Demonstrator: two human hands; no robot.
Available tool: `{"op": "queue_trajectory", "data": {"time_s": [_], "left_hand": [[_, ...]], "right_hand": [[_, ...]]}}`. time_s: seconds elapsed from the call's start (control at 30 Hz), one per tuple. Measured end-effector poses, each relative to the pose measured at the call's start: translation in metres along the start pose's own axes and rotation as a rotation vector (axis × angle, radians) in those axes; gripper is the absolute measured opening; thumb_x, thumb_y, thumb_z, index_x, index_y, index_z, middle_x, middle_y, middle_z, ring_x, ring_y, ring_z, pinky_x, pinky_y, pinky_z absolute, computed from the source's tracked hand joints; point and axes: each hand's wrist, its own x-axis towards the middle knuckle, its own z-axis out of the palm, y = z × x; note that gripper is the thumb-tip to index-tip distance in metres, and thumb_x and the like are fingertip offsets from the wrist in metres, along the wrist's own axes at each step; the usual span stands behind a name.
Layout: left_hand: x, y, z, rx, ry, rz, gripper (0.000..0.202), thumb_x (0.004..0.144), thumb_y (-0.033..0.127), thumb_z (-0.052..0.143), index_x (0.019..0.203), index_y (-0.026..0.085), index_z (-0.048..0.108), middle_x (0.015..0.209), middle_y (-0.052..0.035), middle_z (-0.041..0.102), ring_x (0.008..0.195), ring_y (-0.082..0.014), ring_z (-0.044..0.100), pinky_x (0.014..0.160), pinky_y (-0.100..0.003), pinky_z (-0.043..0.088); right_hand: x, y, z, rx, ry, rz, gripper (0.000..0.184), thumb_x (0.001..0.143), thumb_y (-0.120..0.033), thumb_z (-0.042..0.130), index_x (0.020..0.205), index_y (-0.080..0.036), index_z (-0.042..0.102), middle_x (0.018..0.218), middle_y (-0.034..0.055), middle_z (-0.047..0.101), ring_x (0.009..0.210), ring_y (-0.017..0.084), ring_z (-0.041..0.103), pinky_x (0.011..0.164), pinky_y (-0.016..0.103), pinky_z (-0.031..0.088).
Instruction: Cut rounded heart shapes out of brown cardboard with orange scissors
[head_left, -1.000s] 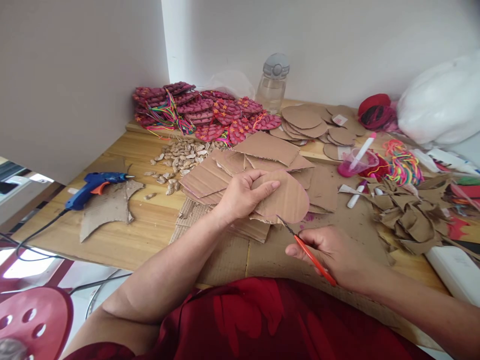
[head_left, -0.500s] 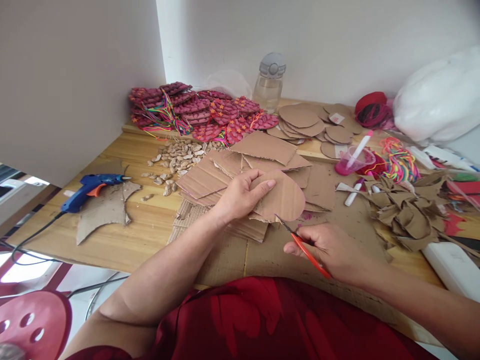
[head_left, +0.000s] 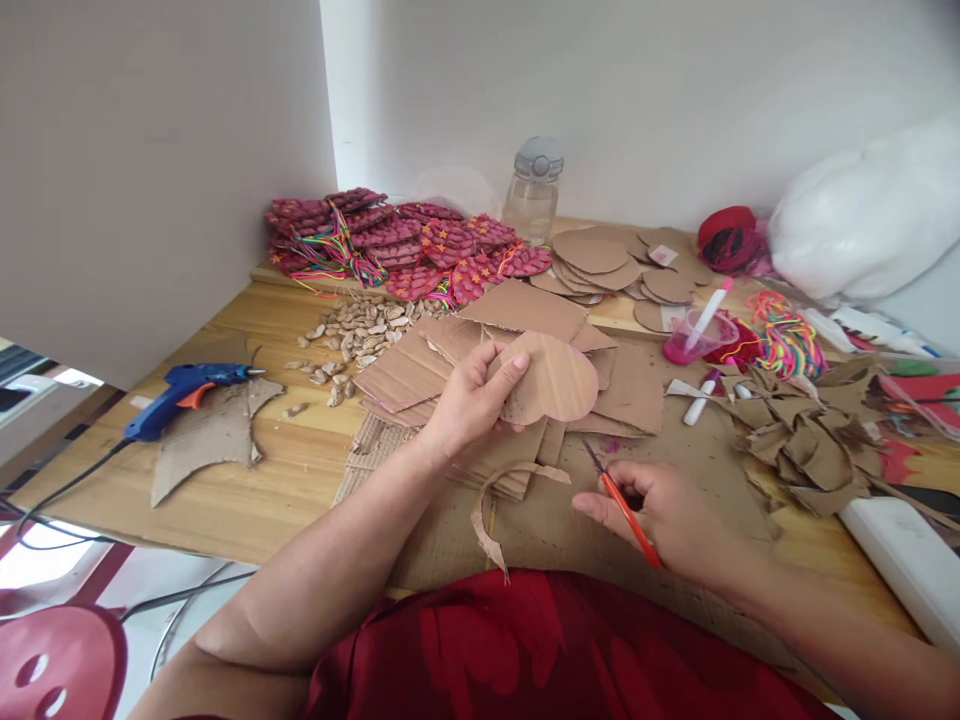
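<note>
My left hand [head_left: 480, 395] grips a piece of brown cardboard [head_left: 559, 378] between thumb and fingers. Its edge is rounded, with a notch at the lower side that gives it a heart-like outline; the hand covers its left end. My right hand [head_left: 649, 510] is closed around orange-handled scissors [head_left: 626, 515], their blades pointing up and left, apart from the cardboard piece. A curved cardboard strip [head_left: 491, 495] lies loose below the held piece. Under my left hand is a pile of cardboard sheets [head_left: 405, 365].
A blue glue gun [head_left: 176, 395] rests on a cardboard scrap [head_left: 214, 440] at left. Peanut shells [head_left: 367, 325], decorated pink pieces [head_left: 397, 235], a bottle [head_left: 534, 195] and cut cardboard ovals [head_left: 596, 250] stand behind. Scraps [head_left: 806, 435] and a white power strip [head_left: 900, 555] are at right.
A curved strip has come off the cardboard and dropped below it. The scissors have parted from the piece, which my left hand has shifted slightly left and turned, showing its notch.
</note>
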Motion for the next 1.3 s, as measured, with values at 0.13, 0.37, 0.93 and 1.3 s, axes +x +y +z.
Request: {"op": "queue_trajectory", "data": {"time_s": [0.13,0.37,0.93,1.3], "left_hand": [[0.000,0.000,0.001,-0.088,0.037,0.028,0.041,0.085,0.059,0.069,0.096,0.022,0.055,0.064,0.0054,0.062,0.044,-0.0121,0.062,0.034,-0.018,0.040],[0.000,-0.002,0.001,-0.199,0.070,0.038,0.038,0.081,0.052,0.077,0.095,0.022,0.056,0.071,0.0064,0.059,0.052,-0.0091,0.057,0.046,-0.020,0.051],[-0.002,-0.007,0.006,-0.236,0.003,0.099,0.038,0.080,0.044,0.080,0.086,0.020,0.052,0.071,0.0064,0.061,0.056,-0.0065,0.055,0.051,-0.016,0.045],[-0.012,-0.010,0.015,-0.306,-0.152,-0.109,0.054,0.075,0.034,0.086,0.115,0.022,0.053,0.087,0.0000,0.070,0.061,-0.0135,0.069,0.051,-0.021,0.055]], "right_hand": [[0.000,-0.001,0.007,0.055,0.102,0.024,0.038,0.084,-0.057,0.070,0.080,-0.019,0.066,0.069,0.0013,0.064,0.065,0.018,0.056,0.061,0.029,0.042],[0.011,-0.013,0.031,0.343,0.145,0.034,0.032,0.077,-0.048,0.076,0.084,-0.017,0.069,0.075,0.0044,0.070,0.070,0.020,0.059,0.065,0.030,0.046],[0.021,-0.007,0.014,0.756,0.241,-0.116,0.035,0.083,-0.052,0.076,0.077,-0.018,0.069,0.071,0.0013,0.064,0.061,0.013,0.050,0.057,0.027,0.039],[0.037,-0.016,0.035,0.844,0.390,-0.151,0.036,0.080,-0.047,0.080,0.067,-0.018,0.064,0.063,0.0002,0.064,0.056,0.011,0.049,0.055,0.026,0.039]]}}
